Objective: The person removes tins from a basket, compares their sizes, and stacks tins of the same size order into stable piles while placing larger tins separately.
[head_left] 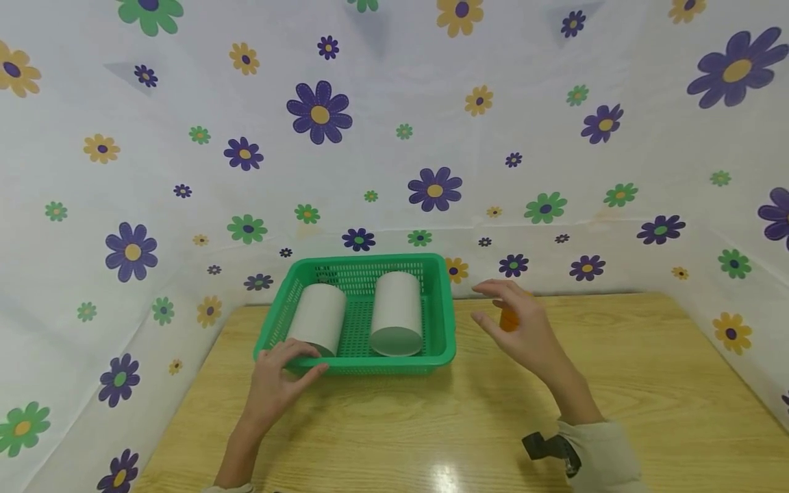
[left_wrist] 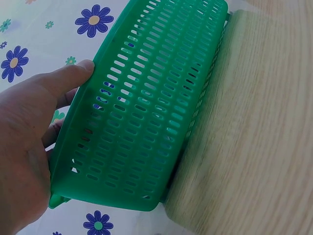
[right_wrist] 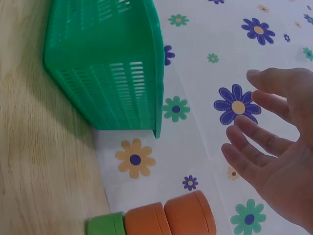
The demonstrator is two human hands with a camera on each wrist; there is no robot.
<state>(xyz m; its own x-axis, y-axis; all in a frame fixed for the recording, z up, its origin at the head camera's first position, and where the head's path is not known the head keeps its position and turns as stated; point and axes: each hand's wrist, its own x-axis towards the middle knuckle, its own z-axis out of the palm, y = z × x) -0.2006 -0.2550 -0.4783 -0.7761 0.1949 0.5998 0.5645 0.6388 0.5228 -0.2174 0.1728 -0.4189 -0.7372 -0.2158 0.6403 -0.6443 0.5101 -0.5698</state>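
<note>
A green plastic basket (head_left: 448,308) with slotted walls stands on the wooden table. Two white cylinders lie in it: one cylinder (head_left: 322,311) at the left, the other cylinder (head_left: 396,308) right of the middle. My left hand (head_left: 280,380) grips the basket's near rim at its left corner, thumb outside and fingers over the edge, as the left wrist view also shows. Right of the basket, my right hand (head_left: 520,329) hovers with fingers spread and nothing in them. Partly hidden behind it is an orange cup (head_left: 509,319); the right wrist view shows orange cups (right_wrist: 188,215) stacked with a green one (right_wrist: 106,225).
The wooden table (head_left: 616,370) reaches back to a white cloth (head_left: 382,164) printed with purple, green and yellow flowers, which hangs behind and at both sides. A black strap (head_left: 551,448) sits on the right wrist beside a light sleeve.
</note>
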